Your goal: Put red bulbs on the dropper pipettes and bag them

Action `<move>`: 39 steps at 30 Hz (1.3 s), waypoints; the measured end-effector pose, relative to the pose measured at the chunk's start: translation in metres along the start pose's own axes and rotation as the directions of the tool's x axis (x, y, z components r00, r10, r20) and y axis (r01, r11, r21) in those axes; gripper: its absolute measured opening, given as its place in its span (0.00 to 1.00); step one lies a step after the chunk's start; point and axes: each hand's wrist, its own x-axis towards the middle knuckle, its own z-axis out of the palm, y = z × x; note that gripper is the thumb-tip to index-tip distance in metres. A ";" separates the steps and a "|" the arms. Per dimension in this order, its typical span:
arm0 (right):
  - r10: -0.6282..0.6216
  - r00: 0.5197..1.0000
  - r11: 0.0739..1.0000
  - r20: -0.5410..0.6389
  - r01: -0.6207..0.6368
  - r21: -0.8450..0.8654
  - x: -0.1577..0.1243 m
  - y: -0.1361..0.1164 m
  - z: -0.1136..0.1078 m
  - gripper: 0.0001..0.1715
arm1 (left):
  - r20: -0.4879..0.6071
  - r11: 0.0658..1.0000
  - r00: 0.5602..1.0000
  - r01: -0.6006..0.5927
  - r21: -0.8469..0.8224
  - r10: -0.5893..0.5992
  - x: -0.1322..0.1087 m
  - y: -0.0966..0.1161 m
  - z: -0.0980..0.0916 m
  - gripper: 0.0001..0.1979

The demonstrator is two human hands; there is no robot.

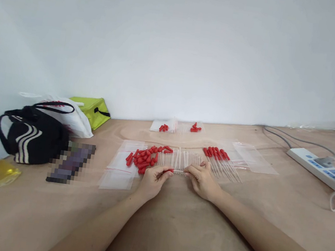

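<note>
Forearms (252,229) end in hands (205,181) holding a dropper (179,172) (leftward, an illegibly lettered white bag (80,125)).

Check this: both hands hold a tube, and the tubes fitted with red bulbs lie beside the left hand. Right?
Wrong on one point: in the head view, the tubes fitted with red bulbs lie beside the right hand, not the left hand. Both hands do hold a tube.

Red cap (170,170): partly covered by left hand (152,180)
Power strip (324,172): cut by right edge
Dark object (71,164): pixelated
</note>
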 end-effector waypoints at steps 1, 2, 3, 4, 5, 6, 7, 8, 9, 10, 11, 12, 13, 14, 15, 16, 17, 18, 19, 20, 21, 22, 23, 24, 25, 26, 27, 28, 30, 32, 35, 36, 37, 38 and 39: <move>-0.003 1.000 1.000 0.011 0.003 0.009 0.000 0.000 -0.001 0.12 | 0.011 1.000 1.000 -0.016 0.023 0.016 0.000 0.000 -0.001 0.10; -0.004 1.000 1.000 0.022 0.004 0.016 0.000 0.001 -0.003 0.13 | 0.025 0.998 0.999 -0.034 0.046 0.033 0.000 0.000 -0.001 0.10; -0.006 0.999 1.000 0.032 0.005 0.018 0.001 0.001 -0.004 0.13 | 0.039 0.996 0.998 -0.053 0.067 0.051 0.000 0.000 -0.002 0.09; -0.006 0.999 1.000 0.042 0.006 0.014 0.001 0.001 -0.005 0.13 | 0.054 0.994 0.996 -0.071 0.085 0.066 -0.001 0.001 -0.002 0.09; -0.005 0.999 1.000 0.048 0.005 0.002 0.001 0.001 -0.006 0.13 | 0.067 0.991 0.995 -0.085 0.100 0.078 -0.001 0.002 -0.002 0.09; -0.002 0.999 1.000 0.049 0.002 -0.014 0.001 0.001 -0.006 0.13 | 0.078 0.989 0.993 -0.095 0.114 0.087 -0.002 0.003 -0.002 0.10; 0.003 0.999 0.999 0.045 -0.002 -0.034 0.002 0.001 -0.007 0.13 | 0.084 0.987 0.992 -0.102 0.127 0.091 -0.002 0.004 -0.002 0.10; 0.008 0.999 0.999 0.040 -0.006 -0.052 0.002 0.000 -0.008 0.12 | 0.087 0.984 0.992 -0.106 0.143 0.094 -0.003 0.005 -0.002 0.10; 0.013 0.999 0.998 0.033 -0.011 -0.067 0.002 -0.001 -0.008 0.12 | 0.088 0.980 0.991 -0.110 0.166 0.097 -0.003 0.007 -0.002 0.09; 0.016 1.000 0.997 0.027 -0.014 -0.076 0.002 -0.003 -0.008 0.12 | 0.088 0.974 0.991 -0.117 0.194 0.102 -0.004 0.009 -0.002 0.09; 0.017 1.000 0.997 0.022 -0.015 -0.077 0.002 -0.004 -0.009 0.12 | 0.089 0.966 0.990 -0.127 0.223 0.110 -0.004 0.010 -0.002 0.09; 0.017 1.000 0.997 0.020 -0.015 -0.071 0.002 -0.005 -0.009 0.12 | 0.091 0.958 0.989 -0.140 0.251 0.121 -0.004 0.011 -0.002 0.09; 0.017 1.000 0.998 0.020 -0.016 -0.059 0.002 -0.006 -0.009 0.12 | 0.098 0.950 0.987 -0.154 0.272 0.131 -0.005 0.012 -0.002 0.08; 0.019 1.000 0.999 0.022 -0.018 -0.043 0.001 -0.007 -0.009 0.12 | 0.105 0.944 0.984 -0.167 0.286 0.142 -0.005 0.012 -0.002 0.08; 0.023 0.999 0.999 0.027 -0.022 -0.025 0.000 -0.007 -0.008 0.12 | 0.112 0.940 0.982 -0.179 0.290 0.152 -0.005 0.012 -0.002 0.08; 0.031 0.999 1.000 0.032 -0.030 -0.005 0.000 -0.008 -0.008 0.12 | 0.122 0.939 0.979 -0.190 0.288 0.161 -0.005 0.011 -0.002 0.08; 0.041 0.998 0.999 0.039 -0.042 0.016 -0.001 -0.008 -0.007 0.12 | 0.133 0.939 0.977 -0.199 0.281 0.167 -0.005 0.011 -0.002 0.08; 0.054 0.997 0.998 0.047 -0.056 0.040 -0.001 -0.009 -0.007 0.12 | 0.143 0.941 0.975 -0.205 0.269 0.172 -0.005 0.010 -0.002 0.08; 0.070 0.996 0.995 0.055 -0.074 0.066 -0.001 -0.010 -0.007 0.13 | 0.151 0.945 0.973 -0.209 0.253 0.175 -0.005 0.010 -0.002 0.08; 0.086 0.994 0.991 0.062 -0.092 0.093 -0.002 -0.011 -0.006 0.13 | 0.157 0.949 0.972 -0.209 0.236 0.175 -0.005 0.010 -0.002 0.08; 0.101 0.992 0.987 0.069 -0.109 0.120 -0.002 -0.012 -0.006 0.13 | 0.160 0.954 0.972 -0.205 0.218 0.173 -0.005 0.010 -0.003 0.07; 0.115 0.991 0.982 0.075 -0.124 0.143 -0.002 -0.013 -0.006 0.13 | 0.164 0.959 0.972 -0.199 0.201 0.168 -0.005 0.010 -0.003 0.07; 0.124 0.989 0.977 0.080 -0.136 0.162 -0.002 -0.014 -0.006 0.14 | 0.171 0.963 0.972 -0.194 0.186 0.162 -0.005 0.010 -0.003 0.07; 0.130 0.988 0.974 0.084 -0.143 0.176 -0.002 -0.015 -0.006 0.14 | 0.184 0.966 0.970 -0.190 0.174 0.158 -0.005 0.011 -0.004 0.07; 0.132 0.987 0.971 0.088 -0.147 0.187 -0.002 -0.016 -0.005 0.14 | 0.199 0.968 0.968 -0.188 0.166 0.154 -0.005 0.011 -0.004 0.07; 0.133 0.987 0.969 0.092 -0.149 0.196 -0.003 -0.016 -0.005 0.14 | 0.212 0.969 0.965 -0.187 0.160 0.152 -0.005 0.012 -0.004 0.07; 0.131 0.987 0.968 0.095 -0.148 0.203 -0.003 -0.016 -0.004 0.14 | 0.222 0.969 0.963 -0.188 0.160 0.150 -0.005 0.012 -0.005 0.06; 0.129 0.987 0.967 0.095 -0.146 0.208 -0.003 -0.016 -0.003 0.14 | 0.228 0.969 0.962 -0.189 0.162 0.149 -0.004 0.012 -0.005 0.06; 0.118 0.989 0.970 0.093 -0.135 0.200 -0.002 -0.015 -0.002 0.14 | 0.215 0.965 0.965 -0.191 0.177 0.152 -0.004 0.012 -0.004 0.06; 0.090 0.992 0.983 0.087 -0.102 0.150 0.000 -0.014 -0.002 0.14 | 0.183 0.959 0.969 -0.199 0.200 0.163 -0.002 0.011 -0.004 0.07; -0.003 0.998 1.000 0.065 0.004 -0.012 0.004 -0.013 -0.006 0.14 | 0.149 0.946 0.966 -0.239 0.218 0.210 0.000 0.009 -0.005 0.07; -0.041 0.998 0.996 0.055 0.045 -0.074 0.005 -0.013 -0.008 0.14 | 0.148 0.942 0.962 -0.257 0.217 0.229 0.001 0.009 -0.006 0.07; -0.076 0.996 0.988 0.048 0.082 -0.130 0.006 -0.013 -0.009 0.13 | 0.145 0.936 0.957 -0.279 0.214 0.252 0.001 0.008 -0.006 0.07; -0.103 0.994 0.979 0.041 0.109 -0.174 0.007 -0.012 -0.011 0.13 | 0.139 0.927 0.950 -0.304 0.218 0.279 0.002 0.007 -0.006 0.08; -0.116 0.993 0.972 0.031 0.120 -0.203 0.007 -0.010 -0.012 0.13 | 0.126 0.914 0.942 -0.333 0.233 0.311 0.002 0.006 -0.007 0.09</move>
